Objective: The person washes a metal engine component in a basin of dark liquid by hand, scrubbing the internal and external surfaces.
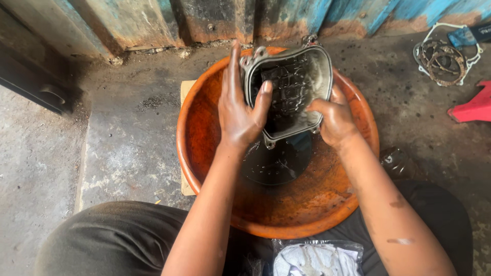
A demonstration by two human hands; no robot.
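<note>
concrete floor [128,138], grey, stained dark with oil around the work spot; a worn blue-painted wall [307,15] runs along the far edge, rust-brown at its foot

person seated or crouched low, knees [112,240] in dark trousers showing at the bottom of the view, both forearms reaching forward over the bowl

wide orange bowl [204,128] on the floor between the knees, resting on a pale flat board [186,89] whose corners show at the left; a pool of black liquid [279,158] lies in the bottom of the bowl

grey metal engine cover [291,87], hollow side facing the camera, ribbed and wet with dark oil inside, held tilted above the far half of the bowl, over the black liquid

left hand [240,112] grasping the cover's left edge, thumb laid across the inside, fingers stretched up behind the rim

right hand [332,120] clenched at the cover's lower right edge, fingertips pressed against the inner face; cannot tell whether it holds anything small

clear plastic bag [317,258] with pale contents, lying near the lap at the bottom edge

far right on the floor, well apart from the bowl: a red plastic piece [473,107], a heap of thin gaskets and rings [445,59], and a dark bottle [396,161] just beside the bowl's right rim
</note>
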